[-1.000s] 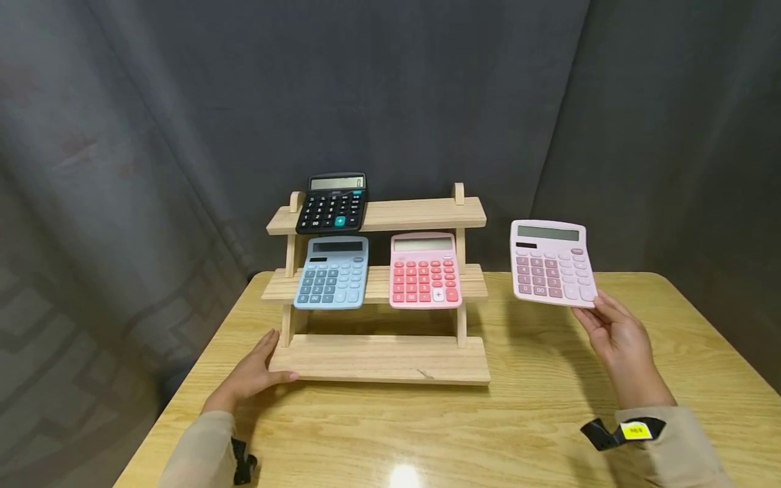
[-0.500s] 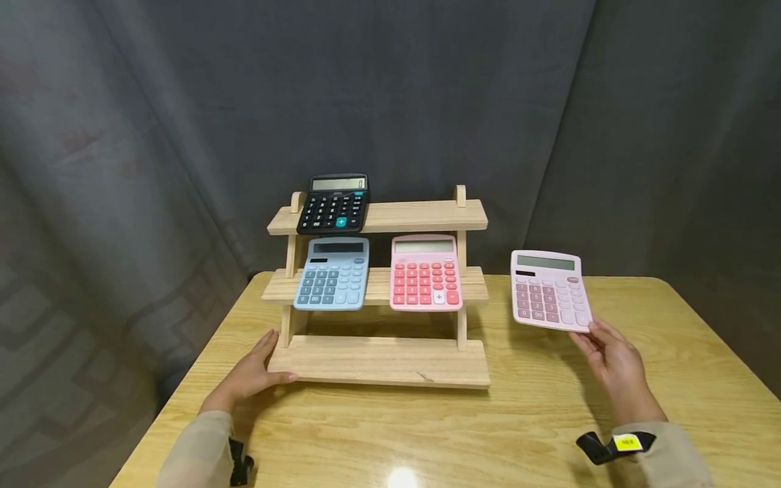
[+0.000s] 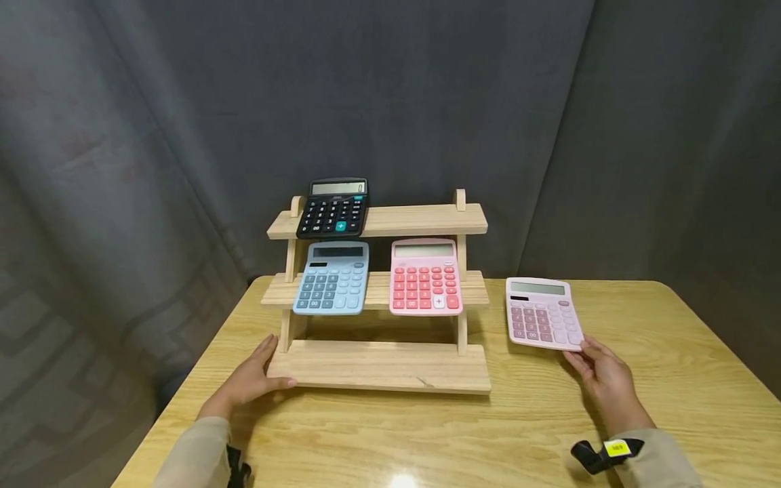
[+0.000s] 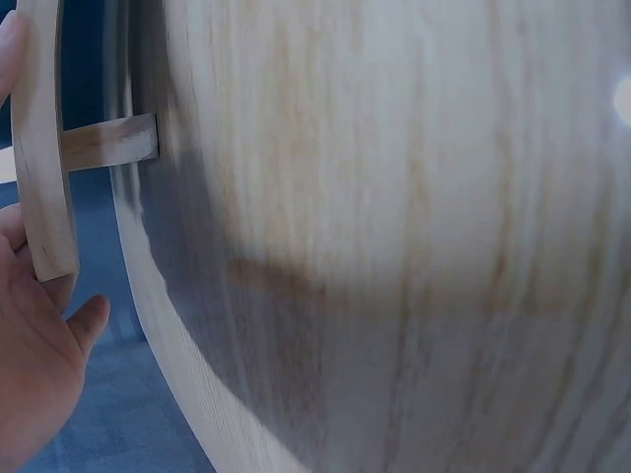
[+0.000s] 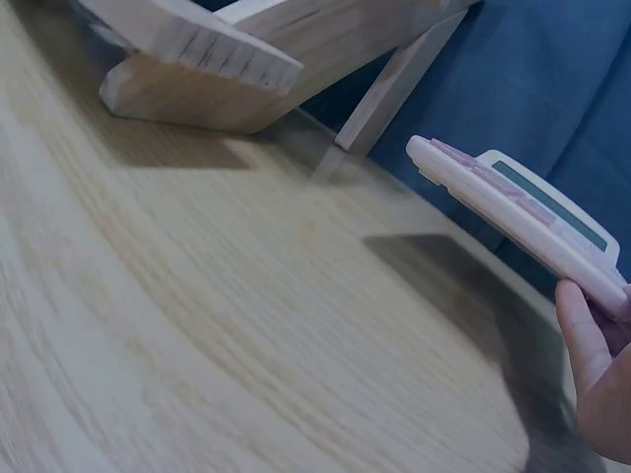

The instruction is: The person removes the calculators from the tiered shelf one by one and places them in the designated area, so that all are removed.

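Note:
My right hand (image 3: 610, 383) pinches a pale pink calculator (image 3: 539, 315) by its lower right corner, right of the stand. The right wrist view shows this calculator (image 5: 513, 212) raised over the table, its shadow below. With thumb at the front edge and fingers at the side, my left hand (image 3: 247, 379) grips the left end of the bottom board of a three-tier wooden display stand (image 3: 378, 366). A black calculator (image 3: 332, 210) leans on the top tier at left. On the middle tier sit a blue calculator (image 3: 332, 278) and a pink calculator (image 3: 426, 278) with coral keys.
The stand rests on a light wooden table (image 3: 390, 434) with a rounded far right corner. Dark grey curtains (image 3: 427, 95) hang behind the table and along both sides. Black straps circle both sleeves; the right strap (image 3: 604, 457) has a yellow label.
My right hand has lowered the pale pink calculator toward the table and brought it slightly left, nearer the stand. The left hand keeps its place on the bottom board.

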{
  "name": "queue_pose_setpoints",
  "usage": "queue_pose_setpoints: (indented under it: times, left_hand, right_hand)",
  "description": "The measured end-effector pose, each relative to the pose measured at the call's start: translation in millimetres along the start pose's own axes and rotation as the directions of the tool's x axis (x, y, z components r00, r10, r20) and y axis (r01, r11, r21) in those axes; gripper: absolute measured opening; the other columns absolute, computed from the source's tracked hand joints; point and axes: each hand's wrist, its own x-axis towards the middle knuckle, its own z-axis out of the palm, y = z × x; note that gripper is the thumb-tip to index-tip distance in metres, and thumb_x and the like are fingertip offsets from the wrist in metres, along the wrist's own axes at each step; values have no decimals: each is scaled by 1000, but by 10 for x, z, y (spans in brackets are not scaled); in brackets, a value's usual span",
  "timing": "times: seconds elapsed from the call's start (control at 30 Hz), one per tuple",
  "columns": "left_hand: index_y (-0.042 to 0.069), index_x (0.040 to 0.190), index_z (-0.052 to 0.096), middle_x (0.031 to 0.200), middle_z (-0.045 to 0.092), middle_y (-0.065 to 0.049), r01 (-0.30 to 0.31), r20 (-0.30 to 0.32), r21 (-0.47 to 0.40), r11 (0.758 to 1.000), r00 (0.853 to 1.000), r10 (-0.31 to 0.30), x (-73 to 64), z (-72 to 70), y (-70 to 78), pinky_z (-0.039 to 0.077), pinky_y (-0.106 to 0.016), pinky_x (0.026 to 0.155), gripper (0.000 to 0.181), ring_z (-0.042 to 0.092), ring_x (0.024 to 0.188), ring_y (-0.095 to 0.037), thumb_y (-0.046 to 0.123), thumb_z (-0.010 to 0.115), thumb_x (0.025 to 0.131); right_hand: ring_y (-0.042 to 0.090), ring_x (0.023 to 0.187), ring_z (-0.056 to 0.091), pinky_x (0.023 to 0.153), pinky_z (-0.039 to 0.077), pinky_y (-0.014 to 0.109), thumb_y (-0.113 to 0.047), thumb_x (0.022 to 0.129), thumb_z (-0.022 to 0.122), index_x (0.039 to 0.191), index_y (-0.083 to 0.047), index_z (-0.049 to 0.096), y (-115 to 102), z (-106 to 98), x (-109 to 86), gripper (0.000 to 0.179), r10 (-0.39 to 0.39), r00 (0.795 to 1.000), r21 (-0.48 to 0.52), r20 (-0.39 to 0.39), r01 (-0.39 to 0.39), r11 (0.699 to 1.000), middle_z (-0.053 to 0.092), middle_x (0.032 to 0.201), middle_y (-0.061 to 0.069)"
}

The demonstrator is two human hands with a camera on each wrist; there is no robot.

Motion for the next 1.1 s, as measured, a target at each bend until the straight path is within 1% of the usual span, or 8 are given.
queue_pose_setpoints:
  times: [0.23, 0.53, 0.6, 0.67, 0.73, 0.77, 0.83, 1.1]
  left_hand:
    - [-6, 135, 10, 139, 7, -26, 7, 2, -6, 1000, 1000, -7, 0, 4, 4, 17, -56, 94, 106, 10, 124, -43, 46, 69, 65]
    - [-7, 135, 11, 139, 8, -26, 2, -8, 6, 1000, 1000, -2, 3, 5, -2, 18, -56, 94, 106, 12, 123, -44, 47, 69, 65]
    - [-7, 135, 11, 139, 8, -26, 2, -7, 5, 1000, 1000, -2, 6, 11, -4, 18, -56, 94, 106, 11, 123, -43, 47, 69, 65]
    - [-6, 135, 11, 139, 8, -26, 3, -6, 6, 1000, 1000, -3, 8, 10, -5, 18, -56, 94, 106, 11, 123, -43, 48, 69, 65]
    - [-7, 135, 11, 139, 8, -26, 4, -3, 5, 1000, 1000, -4, 3, 9, -1, 18, -56, 94, 106, 11, 123, -43, 48, 69, 65]
    - [-6, 135, 11, 139, 8, -26, 7, -1, 3, 1000, 1000, -7, 0, 8, 2, 18, -56, 94, 106, 11, 123, -43, 47, 69, 65]
    - [-7, 135, 11, 139, 8, -26, 9, 0, 5, 1000, 1000, -9, -4, 6, 5, 18, -56, 93, 106, 11, 123, -44, 47, 69, 65]
    - [-6, 136, 10, 139, 7, -25, 17, 4, 3, 1000, 1000, -17, -1, 11, 8, 18, -56, 93, 106, 11, 123, -43, 47, 69, 65]
  right_hand:
    - [18, 72, 61, 73, 47, 30, 2, 87, 44, 76, -8, 64, 25, -22, 51, 25, 9, 992, -83, -127, -20, 996, 60, 75, 7]
    - [15, 70, 61, 75, 46, 29, 0, 88, 43, 78, -11, 61, 68, 24, 109, 23, 12, 981, -179, -195, -48, 983, 61, 73, 3]
    - [14, 71, 61, 75, 46, 28, -1, 89, 41, 92, -12, 59, 71, 42, 115, 21, 13, 980, -210, -197, -55, 976, 61, 73, 2]
    - [13, 71, 61, 75, 45, 27, -2, 89, 40, 116, -15, 50, 79, 57, 124, 32, 19, 981, -242, -195, -66, 968, 59, 74, 0]
    - [11, 70, 60, 76, 45, 26, -3, 90, 39, 135, -14, 28, 84, 67, 138, 47, 30, 980, -264, -195, -82, 961, 58, 74, -2]
    - [10, 70, 60, 76, 45, 26, -3, 90, 38, 138, -12, 16, 87, 74, 145, 54, 36, 980, -274, -196, -90, 957, 57, 73, -3]
    - [9, 69, 60, 76, 45, 25, -4, 91, 37, 139, -9, 6, 91, 83, 161, 57, 52, 978, -289, -202, -110, 951, 56, 72, -4]
    - [12, 65, 61, 74, 46, 27, -3, 90, 38, 138, -11, 4, 55, 91, 171, 59, 115, 966, -238, -232, -171, 956, 58, 65, -1]
